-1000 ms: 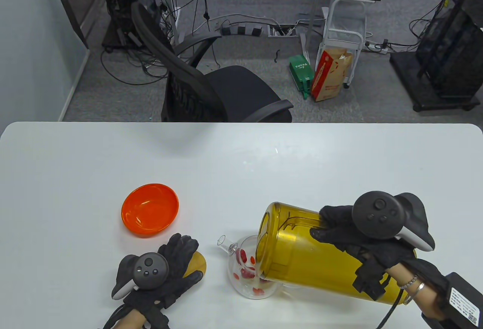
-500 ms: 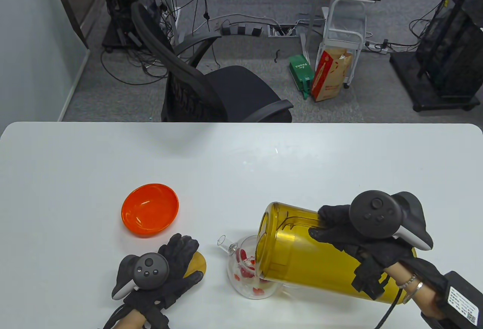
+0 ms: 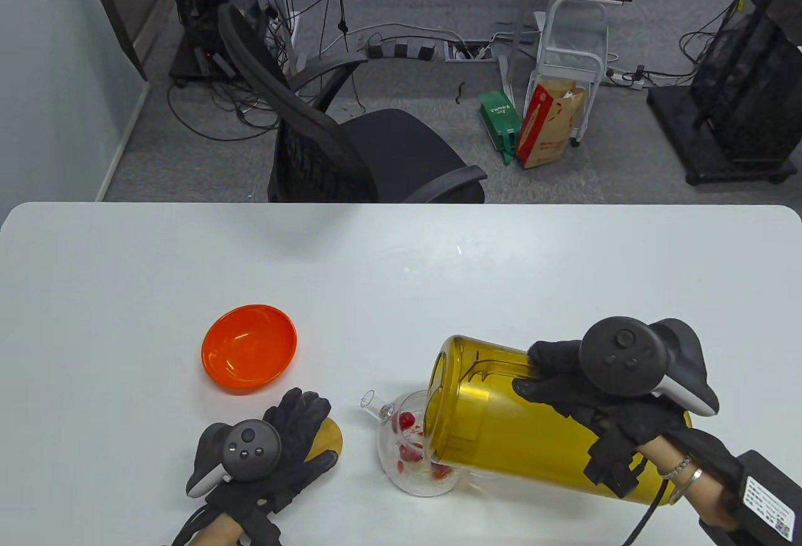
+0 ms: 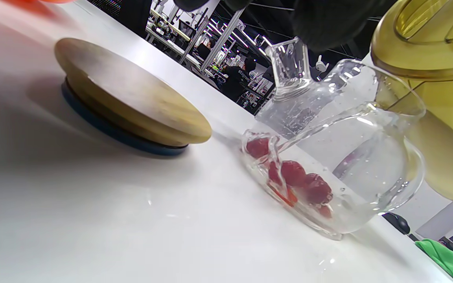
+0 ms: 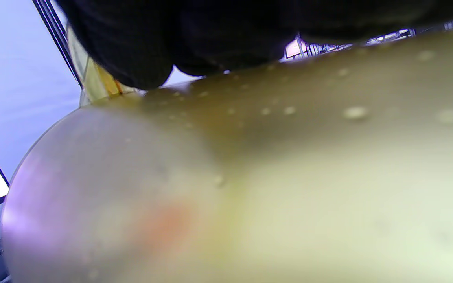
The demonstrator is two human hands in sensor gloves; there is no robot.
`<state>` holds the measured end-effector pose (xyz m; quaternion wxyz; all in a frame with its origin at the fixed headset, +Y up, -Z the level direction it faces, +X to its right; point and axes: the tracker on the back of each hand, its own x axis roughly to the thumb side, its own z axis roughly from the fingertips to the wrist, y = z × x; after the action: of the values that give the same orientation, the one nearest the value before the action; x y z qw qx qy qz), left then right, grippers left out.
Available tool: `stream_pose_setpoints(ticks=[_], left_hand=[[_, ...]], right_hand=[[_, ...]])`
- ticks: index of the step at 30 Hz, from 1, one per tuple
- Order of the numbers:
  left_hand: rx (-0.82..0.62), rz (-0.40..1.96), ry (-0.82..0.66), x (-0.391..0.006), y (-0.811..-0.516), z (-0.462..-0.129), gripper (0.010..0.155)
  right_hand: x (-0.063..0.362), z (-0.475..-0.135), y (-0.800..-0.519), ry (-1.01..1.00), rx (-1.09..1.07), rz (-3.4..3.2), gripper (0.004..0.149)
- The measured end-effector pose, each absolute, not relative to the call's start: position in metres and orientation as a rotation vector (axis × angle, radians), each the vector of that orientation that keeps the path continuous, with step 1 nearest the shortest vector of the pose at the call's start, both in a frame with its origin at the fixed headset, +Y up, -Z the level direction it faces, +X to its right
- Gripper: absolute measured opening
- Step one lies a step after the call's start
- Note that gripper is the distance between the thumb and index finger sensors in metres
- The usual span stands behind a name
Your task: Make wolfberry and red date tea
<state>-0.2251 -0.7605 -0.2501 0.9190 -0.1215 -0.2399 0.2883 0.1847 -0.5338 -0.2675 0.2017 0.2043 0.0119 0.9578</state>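
My right hand grips a large yellow transparent pitcher, tipped left with its mouth over a small glass teapot. Water runs into the teapot, where red dates and wolfberries float. The pitcher fills the right wrist view. My left hand lies flat on a round wooden lid, which lies on the table left of the teapot. The lid and the teapot show in the left wrist view. An empty orange bowl stands beyond the left hand.
The white table stretches wide behind the objects. A black office chair stands beyond its far edge.
The water in the teapot has risen and the red fruit has shifted about. Both hands and the pitcher have barely moved.
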Motion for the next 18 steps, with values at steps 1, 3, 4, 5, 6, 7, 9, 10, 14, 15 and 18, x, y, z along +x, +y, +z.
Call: stream_pose_setpoints(ticks=[1, 3, 4, 5, 6, 7, 9, 10, 14, 15, 18], left_hand=[[-0.25, 0.593, -0.493, -0.2252, -0.7605, -0.2501, 0.076], [-0.25, 0.593, -0.493, -0.2252, -0.7605, -0.2501, 0.076], [-0.25, 0.591, -0.494, -0.2253, -0.7604, -0.2501, 0.076], [-0.25, 0.591, -0.493, -0.2252, -0.7604, -0.2502, 0.076], [-0.249, 0.591, -0.493, -0.2252, -0.7604, -0.2502, 0.076], [-0.249, 0.591, -0.493, -0.2252, -0.7604, -0.2502, 0.076], [-0.25, 0.591, -0.493, -0.2251, -0.7605, -0.2502, 0.076], [-0.25, 0.591, -0.493, -0.2251, -0.7605, -0.2502, 0.076], [-0.251, 0.591, -0.494, -0.225, -0.7606, -0.2501, 0.076], [-0.251, 0.591, -0.494, -0.225, -0.7606, -0.2501, 0.076], [-0.252, 0.59, -0.493, -0.225, -0.7606, -0.25, 0.076]], right_hand=[[0.1847, -0.2674, -0.5338, 0.034, 0.57, 2.675, 0.039], [0.1846, -0.2672, -0.5338, 0.033, 0.569, 2.676, 0.039], [0.1845, -0.2671, -0.5338, 0.033, 0.569, 2.677, 0.039], [0.1845, -0.267, -0.5338, 0.033, 0.57, 2.677, 0.039], [0.1844, -0.267, -0.5338, 0.033, 0.571, 2.678, 0.039], [0.1843, -0.267, -0.5337, 0.033, 0.571, 2.678, 0.039], [0.1842, -0.2671, -0.5336, 0.033, 0.571, 2.68, 0.039], [0.1842, -0.2672, -0.5336, 0.034, 0.571, 2.68, 0.039], [0.1845, -0.267, -0.5337, 0.035, 0.568, 2.679, 0.039], [0.1845, -0.267, -0.5337, 0.036, 0.567, 2.679, 0.039], [0.1847, -0.267, -0.5337, 0.036, 0.566, 2.678, 0.039]])
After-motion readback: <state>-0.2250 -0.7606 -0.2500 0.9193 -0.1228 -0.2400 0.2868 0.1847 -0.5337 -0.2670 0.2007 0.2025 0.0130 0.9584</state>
